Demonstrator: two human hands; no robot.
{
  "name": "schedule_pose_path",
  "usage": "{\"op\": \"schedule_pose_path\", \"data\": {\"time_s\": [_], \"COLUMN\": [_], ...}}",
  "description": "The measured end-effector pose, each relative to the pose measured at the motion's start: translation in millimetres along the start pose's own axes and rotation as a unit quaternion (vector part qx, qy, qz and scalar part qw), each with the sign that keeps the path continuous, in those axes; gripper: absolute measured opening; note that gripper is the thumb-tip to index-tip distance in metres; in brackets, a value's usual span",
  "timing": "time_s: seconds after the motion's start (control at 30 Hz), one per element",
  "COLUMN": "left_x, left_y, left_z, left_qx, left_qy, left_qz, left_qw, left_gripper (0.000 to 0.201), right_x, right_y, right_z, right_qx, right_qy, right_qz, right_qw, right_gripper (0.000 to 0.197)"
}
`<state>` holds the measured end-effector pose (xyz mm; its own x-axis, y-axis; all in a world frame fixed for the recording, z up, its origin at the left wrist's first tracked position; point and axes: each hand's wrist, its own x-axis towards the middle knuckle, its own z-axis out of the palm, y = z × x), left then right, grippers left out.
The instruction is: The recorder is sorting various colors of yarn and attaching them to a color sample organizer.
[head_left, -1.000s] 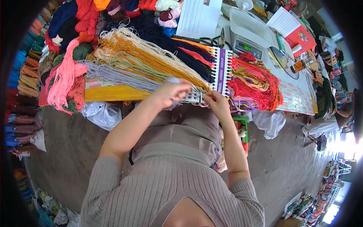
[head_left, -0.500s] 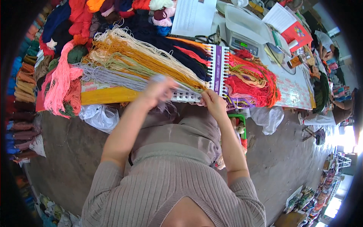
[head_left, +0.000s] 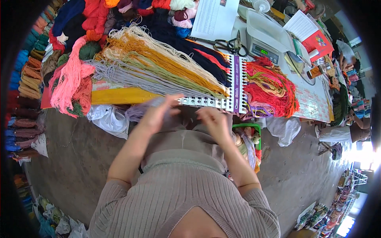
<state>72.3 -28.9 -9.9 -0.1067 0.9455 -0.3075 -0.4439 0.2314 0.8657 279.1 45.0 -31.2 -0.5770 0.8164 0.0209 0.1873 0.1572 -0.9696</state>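
Observation:
My left hand (head_left: 157, 116) is in front of the table's near edge, closed round a bundle of lavender threads (head_left: 141, 110) that trails out beside it; motion blurs the fingers. My right hand (head_left: 213, 121) is a little to the right, over my lap, fingers bent and smeared, so any thread in them cannot be made out. Just beyond lies a white and purple punched card (head_left: 237, 81) with holes along both sides. Grey-lavender strands (head_left: 131, 77), green strands (head_left: 170, 75), mustard strands (head_left: 158, 59), cream strands and navy strands (head_left: 178, 51) fan leftward from it. Red and pink threads (head_left: 270, 85) spread from its right side.
Coral yarn (head_left: 71, 85) hangs over the table's left end. Scissors (head_left: 232, 45), a printed sheet (head_left: 214, 20) and a scale with a clear tray (head_left: 264, 51) are at the back. Below are white plastic bags (head_left: 109, 119) and a green basket of yarn (head_left: 248, 142).
My right hand has left the card's lower edge and come back toward my lap. My left hand has dropped slightly nearer me. The grey-lavender strands now lie along the fan.

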Motion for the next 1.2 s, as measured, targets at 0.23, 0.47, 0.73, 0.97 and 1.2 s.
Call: {"op": "schedule_pose_path", "data": {"time_s": [0.23, 0.47, 0.73, 0.97, 1.2], "left_x": [14, 11, 11, 8, 5], "left_y": [-7, -7, -7, 5, 6], "left_z": [42, 39, 44, 37, 32], "left_qx": [-0.146, -0.182, -0.198, -0.22, -0.177], "left_qy": [-0.177, -0.223, -0.19, -0.152, -0.128], "left_qz": [-0.084, -0.102, -0.1, -0.089, -0.064], "left_qw": [0.97, 0.952, 0.956, 0.959, 0.974], "left_gripper": [0.058, 0.058, 0.056, 0.058, 0.058], "right_x": [-8, -10, -11, -17, -19], "right_y": [-13, -20, -18, -24, -22], "right_z": [15, 17, 11, 3, 3], "right_qx": [0.214, 0.281, 0.242, 0.315, 0.306], "right_qy": [-0.042, -0.031, -0.022, -0.01, -0.008], "right_qz": [0.079, 0.125, 0.085, 0.114, 0.121], "right_qw": [0.973, 0.951, 0.966, 0.942, 0.944], "right_gripper": [0.011, 0.015, 0.012, 0.02, 0.024]}}
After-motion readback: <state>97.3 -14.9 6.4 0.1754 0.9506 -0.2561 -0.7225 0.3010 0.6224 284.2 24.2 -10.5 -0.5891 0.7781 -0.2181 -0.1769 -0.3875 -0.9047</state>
